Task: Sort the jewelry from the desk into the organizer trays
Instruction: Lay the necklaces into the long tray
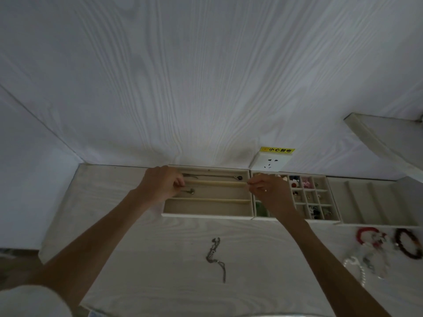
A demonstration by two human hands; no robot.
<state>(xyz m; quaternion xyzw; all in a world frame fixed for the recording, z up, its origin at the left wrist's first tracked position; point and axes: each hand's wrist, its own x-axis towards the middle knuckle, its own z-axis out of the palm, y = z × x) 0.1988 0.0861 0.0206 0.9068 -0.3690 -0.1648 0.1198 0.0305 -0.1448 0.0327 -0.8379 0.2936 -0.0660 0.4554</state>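
Observation:
A long beige tray point(206, 215) with three lengthwise slots stands against the wall. My left hand point(160, 183) and my right hand point(269, 187) hover over its middle slot, one at each end, both pinched on a thin necklace. Its small dark pendant point(190, 191) lies by my left fingers, and the chain between the hands is too fine to make out. Another necklace point(238, 177) lies in the far slot. A silver chain necklace point(215, 255) lies loose on the desk in front.
To the right of the long tray is a grid tray point(320, 219) holding small pieces, then a tray with slanted dividers point(366, 202). A red bracelet point(366, 232), a dark bead bracelet point(409, 245) and pale beaded pieces point(361, 266) lie at the desk's right. A wall socket point(270, 162) sits behind the trays.

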